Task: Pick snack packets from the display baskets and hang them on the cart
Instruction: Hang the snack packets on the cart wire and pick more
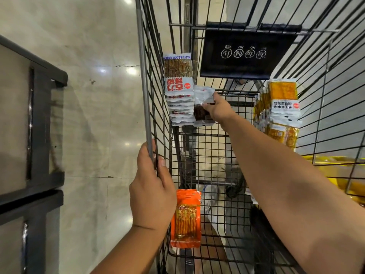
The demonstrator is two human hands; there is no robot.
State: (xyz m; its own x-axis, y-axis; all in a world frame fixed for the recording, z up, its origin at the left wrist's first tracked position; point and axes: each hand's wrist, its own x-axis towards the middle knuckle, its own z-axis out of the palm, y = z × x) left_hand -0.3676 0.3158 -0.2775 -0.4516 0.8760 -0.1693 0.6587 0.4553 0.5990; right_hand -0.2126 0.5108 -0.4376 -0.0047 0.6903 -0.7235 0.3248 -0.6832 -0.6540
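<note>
My left hand (152,186) grips the top rail of the wire cart's left wall (145,91). Reaching deep inside the cart, my right hand (218,109) pinches a white snack packet (202,104) with dark contents, held right beside a hanging stack of white packets with red lettering (178,88) on the left wall. An orange packet (186,218) hangs lower on the same wall, near my left wrist. A bunch of yellow-and-white packets (282,111) hangs on the cart's right wall.
A black warning flap (246,54) with round icons hangs on the cart's far end. A dark-framed shelf unit (39,135) stands at the left across a glossy tiled floor (102,95). Something yellow (335,175) lies outside the right wall.
</note>
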